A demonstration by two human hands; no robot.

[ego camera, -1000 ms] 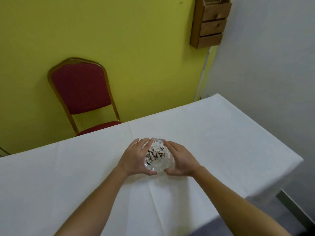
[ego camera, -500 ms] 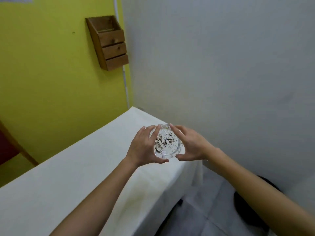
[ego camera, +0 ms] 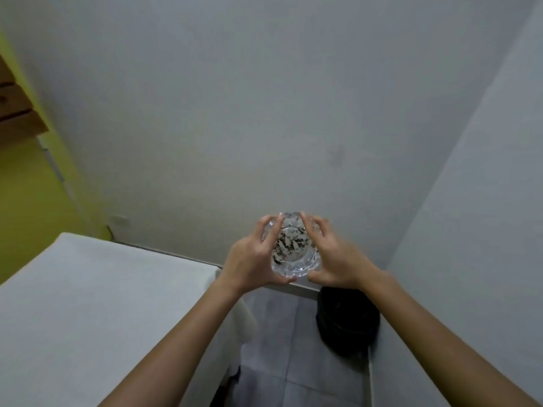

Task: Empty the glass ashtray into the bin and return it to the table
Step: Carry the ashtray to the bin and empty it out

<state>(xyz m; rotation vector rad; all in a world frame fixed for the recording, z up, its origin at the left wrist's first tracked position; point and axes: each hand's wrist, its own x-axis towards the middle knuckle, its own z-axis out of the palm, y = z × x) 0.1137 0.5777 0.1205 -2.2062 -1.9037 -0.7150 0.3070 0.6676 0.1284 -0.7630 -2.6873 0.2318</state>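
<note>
Glass ashtray (ego camera: 293, 248), cut with a scalloped rim, is held level in the air with dark ash and scraps lying in its bowl; left hand (ego camera: 252, 259) is clamped on its left side, fingers up over the rim and thumb under the near edge; right hand (ego camera: 332, 257) is clamped on the right side the same way; both bare forearms reach in from the lower corners; black bin (ego camera: 346, 324) stands on the tiled floor (ego camera: 279, 348) below and to the right of the ashtray, against the grey wall (ego camera: 264, 113); bench (ego camera: 88, 304) under a white cloth lies to the left, well clear of the ashtray; yellow wall (ego camera: 26, 195) shows at far left
</note>
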